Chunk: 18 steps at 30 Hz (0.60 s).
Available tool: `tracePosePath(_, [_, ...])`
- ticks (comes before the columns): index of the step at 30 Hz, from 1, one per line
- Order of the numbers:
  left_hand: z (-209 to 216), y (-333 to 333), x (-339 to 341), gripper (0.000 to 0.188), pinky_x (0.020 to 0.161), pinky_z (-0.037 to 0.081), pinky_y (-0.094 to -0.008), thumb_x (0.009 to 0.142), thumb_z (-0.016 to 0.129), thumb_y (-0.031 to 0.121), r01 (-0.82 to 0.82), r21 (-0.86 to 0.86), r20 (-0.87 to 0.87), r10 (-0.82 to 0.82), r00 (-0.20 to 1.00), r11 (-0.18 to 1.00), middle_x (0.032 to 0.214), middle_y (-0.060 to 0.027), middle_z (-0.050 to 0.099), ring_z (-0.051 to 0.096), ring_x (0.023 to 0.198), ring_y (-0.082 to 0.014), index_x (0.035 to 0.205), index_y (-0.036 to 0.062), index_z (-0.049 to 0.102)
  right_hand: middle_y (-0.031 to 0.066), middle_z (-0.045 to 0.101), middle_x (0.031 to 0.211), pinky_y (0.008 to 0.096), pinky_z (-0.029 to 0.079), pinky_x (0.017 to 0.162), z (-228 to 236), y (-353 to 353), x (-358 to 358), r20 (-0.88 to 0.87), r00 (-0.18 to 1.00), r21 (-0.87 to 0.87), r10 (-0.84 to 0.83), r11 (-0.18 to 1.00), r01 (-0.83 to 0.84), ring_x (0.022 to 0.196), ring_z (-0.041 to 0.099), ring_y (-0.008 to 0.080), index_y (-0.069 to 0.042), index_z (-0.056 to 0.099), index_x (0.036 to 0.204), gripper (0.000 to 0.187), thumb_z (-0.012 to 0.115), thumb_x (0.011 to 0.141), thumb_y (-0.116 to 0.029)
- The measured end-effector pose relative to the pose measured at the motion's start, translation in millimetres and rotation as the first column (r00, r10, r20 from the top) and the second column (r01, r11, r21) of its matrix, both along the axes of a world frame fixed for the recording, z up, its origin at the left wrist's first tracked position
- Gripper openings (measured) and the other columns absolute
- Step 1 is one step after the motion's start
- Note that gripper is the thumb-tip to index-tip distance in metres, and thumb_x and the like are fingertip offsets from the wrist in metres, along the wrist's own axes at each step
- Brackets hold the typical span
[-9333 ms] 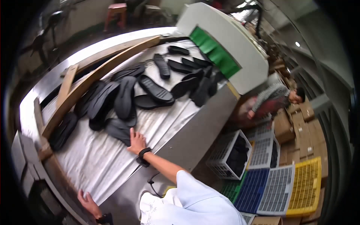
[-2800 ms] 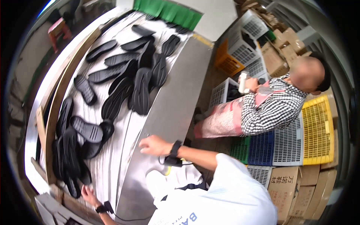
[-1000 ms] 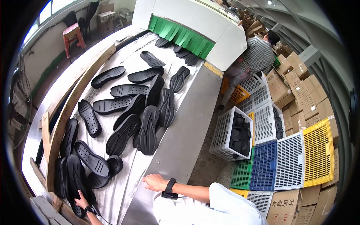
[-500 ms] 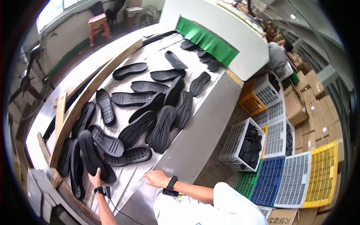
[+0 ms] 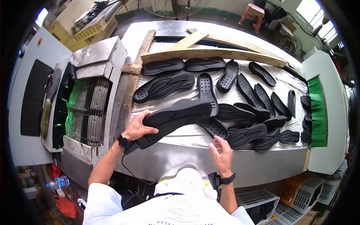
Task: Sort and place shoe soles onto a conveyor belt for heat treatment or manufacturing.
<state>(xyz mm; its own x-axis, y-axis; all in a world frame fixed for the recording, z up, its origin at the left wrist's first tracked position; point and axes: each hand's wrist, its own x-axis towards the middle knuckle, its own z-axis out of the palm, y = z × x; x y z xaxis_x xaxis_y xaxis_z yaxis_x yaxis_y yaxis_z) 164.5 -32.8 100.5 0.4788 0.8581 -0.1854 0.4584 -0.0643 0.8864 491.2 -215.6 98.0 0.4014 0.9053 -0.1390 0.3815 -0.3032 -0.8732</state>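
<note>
Grips a smooth, curved, matte-black shoe sole (image 5: pixel 178 115) in the left hand (image 5: pixel 137 128); holds the right hand (image 5: pixel 222 155) part-spread nearby.

Red square-topped stool (image 5: pixel 255 11): ahead, to my right
Bright paned window (image 5: pixel 309 8): farther right
Pale green-based wall (image 5: pixel 221 3): facing me

The left forearm (image 5: pixel 105 165) slants up and inward toward the counter's (image 5: pixel 183 153) near left corner, where the left hand (image 5: pixel 137 129) is clenched, thumb pointing right. The right forearm (image 5: pixel 227 197) rises nearly straight to the right hand (image 5: pixel 222 157) at the near edge, fingers (image 5: pixel 224 144) loosely bent and apart.
</note>
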Motion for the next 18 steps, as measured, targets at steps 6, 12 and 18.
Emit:
tracePosePath(6, [3.5, -59.7, -42.3, 0.054, 0.075, 0.052, -0.0384, 0.067, 0.09, 0.025, 0.413, -0.048, -0.121, -0.416, 0.901, 0.909, 0.09, -0.0171, 0.068, 0.066, 0.081, -0.0314, 0.106, 0.0001, 0.061, 0.0192, 0.052, 0.139, 0.0484, 0.041, 0.108, 42.9, 11.6, -76.2, 0.329, 0.734, -0.028, 0.594, 0.783, -0.622, 0.127, 0.051, 0.0383, -0.004, 0.049, 0.143, 0.09, 0.088, 0.071, -0.041])
tracePosePath(12, [-114.7, -83.8, -37.3, 0.06, 0.083, 0.053, -0.0353, 0.065, 0.09, 0.024, 0.383, -0.29, -0.029, -0.408, 0.913, 0.877, 0.099, -0.0143, 0.072, 0.068, 0.093, -0.0239, 0.113, 0.0001, 0.063, 0.0209, 0.034, 0.154, 0.0566, 0.03, 0.114, -68.3, -42.6, -138.7, 0.455, 0.579, -0.377, 0.677, 0.735, -0.564, 0.141, 0.036, 0.0388, -0.011, 0.023, 0.158, 0.121, 0.093, 0.062, -0.036])
tracePosePath(18, [-176.4, -107.9, -42.0, 0.051, 0.097, 0.049, -0.0407, 0.074, 0.083, 0.023, -0.141, 0.069, -0.04, 0.144, 0.989, 0.988, 0.116, -0.0172, 0.066, 0.061, 0.111, -0.0339, 0.117, 0.0009, 0.065, 0.0194, 0.043, 0.144, 0.0514, 0.037, 0.107, -106.8, -32.9, -125.1, 0.458, 0.576, -0.427, 0.678, 0.735, -0.526, 0.13, 0.045, 0.0372, -0.01, 0.032, 0.155, 0.114, 0.091, 0.06, -0.034])
